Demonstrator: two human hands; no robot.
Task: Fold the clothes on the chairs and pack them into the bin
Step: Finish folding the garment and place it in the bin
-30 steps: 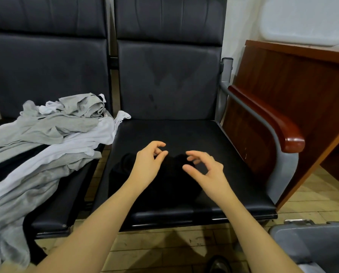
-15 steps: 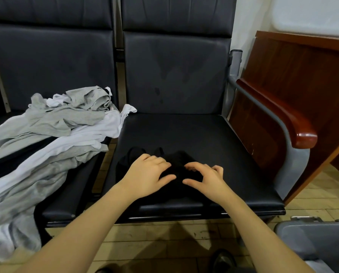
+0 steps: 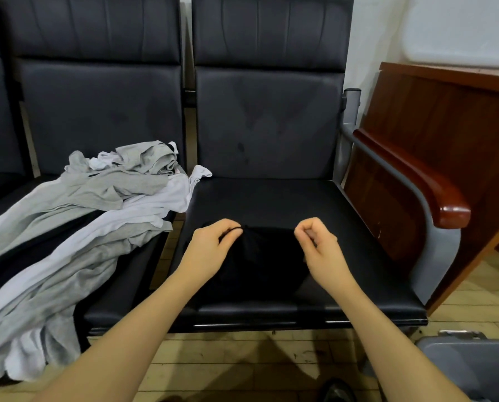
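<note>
Underfoot, pale wooden floorboards [image 3: 242, 369] run beneath the seats, with the toe of a dark shoe [image 3: 336, 388] at the bottom edge. At the lower right corner sits the grey bin [image 3: 471, 367], its rim and a metal latch showing; how full it is cannot be told. Two bare forearms reach up from the bottom of the view toward the nearer chair [image 3: 271, 198], a black padded seat with a tall backrest. On the front half of that seat lies a black garment [image 3: 265, 256], hard to make out against the dark upholstery. The left hand [image 3: 210, 248] pinches the garment's upper edge between thumb and curled fingers. The right hand [image 3: 320, 245] is closed with fingertips bunched at the garment's other upper corner, apparently pinching the cloth, though the dark fabric makes the hold unclear. To the left, on the neighbouring chair [image 3: 97, 111], a heap of grey and white clothes [image 3: 91, 216] sprawls across the seat and hangs over its front edge toward the floor, one white corner lapping onto the nearer seat. On the right, a grey metal frame carries a glossy reddish wooden armrest [image 3: 422, 184], and behind it stands a dark wooden desk [image 3: 445, 117]. Beyond is a pale wall [image 3: 387, 39].
</note>
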